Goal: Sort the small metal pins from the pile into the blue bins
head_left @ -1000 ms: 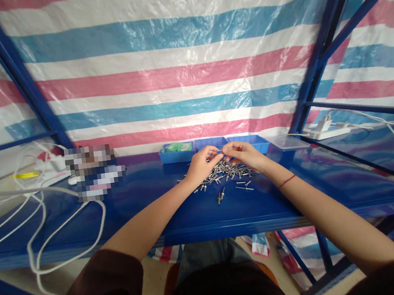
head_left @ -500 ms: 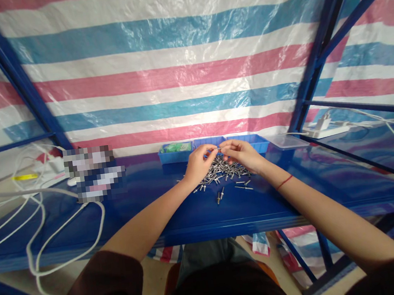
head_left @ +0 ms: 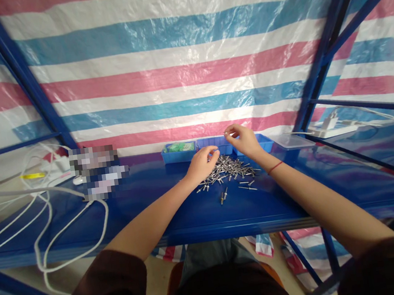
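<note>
A loose pile of metal rivets lies on the blue table, with a few single ones nearer the front edge. My left hand is at the pile's left side, fingers curled together; whatever they hold, if anything, is too small to name. Above the middle and right blue bins, my right hand is raised, thumb and forefinger pinched at a tiny spot that I cannot make out. The two hands are apart. Behind my left hand stands a blue bin with green packets.
A clear plastic lid lies right of the bins. White cables loop over the left of the table, beside a blurred patch. A power strip sits at the back right. Blue frame posts stand on both sides.
My hands were together above the pile, with a thin metal piece between them. My right hand has since moved up and away, over the bins, while my left stayed near the pile.
</note>
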Demonstrator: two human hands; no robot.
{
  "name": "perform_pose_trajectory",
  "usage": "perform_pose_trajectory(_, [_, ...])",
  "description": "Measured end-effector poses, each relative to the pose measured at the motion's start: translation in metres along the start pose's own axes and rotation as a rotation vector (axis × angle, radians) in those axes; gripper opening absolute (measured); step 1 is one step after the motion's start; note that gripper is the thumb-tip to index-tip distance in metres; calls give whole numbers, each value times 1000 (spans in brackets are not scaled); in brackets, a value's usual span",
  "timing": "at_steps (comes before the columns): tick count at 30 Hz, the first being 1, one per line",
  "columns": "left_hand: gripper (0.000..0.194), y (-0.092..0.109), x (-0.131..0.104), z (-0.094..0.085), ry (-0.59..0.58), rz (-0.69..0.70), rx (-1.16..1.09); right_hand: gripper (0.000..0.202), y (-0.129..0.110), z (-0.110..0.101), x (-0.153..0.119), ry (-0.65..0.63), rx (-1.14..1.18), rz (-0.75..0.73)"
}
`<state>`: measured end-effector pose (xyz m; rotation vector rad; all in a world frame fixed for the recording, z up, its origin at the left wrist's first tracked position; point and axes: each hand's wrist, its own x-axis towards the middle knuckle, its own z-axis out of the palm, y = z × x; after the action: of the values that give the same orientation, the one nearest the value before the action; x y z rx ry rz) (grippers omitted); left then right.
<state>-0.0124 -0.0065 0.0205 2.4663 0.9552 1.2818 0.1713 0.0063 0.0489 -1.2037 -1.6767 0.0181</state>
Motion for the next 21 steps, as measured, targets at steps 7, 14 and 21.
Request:
perform_pose_trajectory(7, [38, 29, -6, -34, -612, 244, 225, 30, 9, 2, 12, -179, -409, -103])
perform_pose_trajectory(14, [23, 61, -23, -36, -838, 164, 318, 16, 24, -34, -17, -612, -466, -12])
perform_pose_trajectory(21, [8, 53, -24, -20, -612, 164, 537, 18, 37, -26, -25, -679, -510, 34])
